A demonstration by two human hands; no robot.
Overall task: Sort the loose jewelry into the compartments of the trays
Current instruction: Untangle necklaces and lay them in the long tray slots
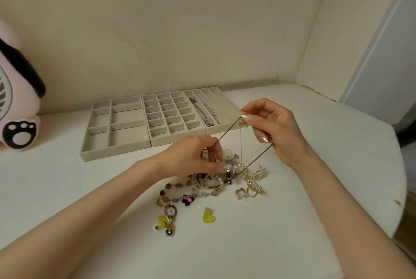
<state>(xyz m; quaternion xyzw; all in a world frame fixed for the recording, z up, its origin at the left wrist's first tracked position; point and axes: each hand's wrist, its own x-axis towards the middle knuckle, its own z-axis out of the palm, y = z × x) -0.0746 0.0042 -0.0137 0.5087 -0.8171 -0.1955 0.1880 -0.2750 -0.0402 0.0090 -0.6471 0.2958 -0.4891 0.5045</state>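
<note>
Left hand (193, 155) pinches the lower end of a thin chain (227, 131) just above the jewelry pile (216, 179) on the white worktop (90, 188); right hand (270, 125) pinches its upper end, raised before the long-slot tray (227, 107), the chain taut between them. Left fingertips overlap the pile, so contact there cannot be told, and the tangled pieces are hard to separate. Two chains lie in the long-slot tray; the grid tray (173, 116) and large-compartment tray (117, 125) sit left of it.
</note>
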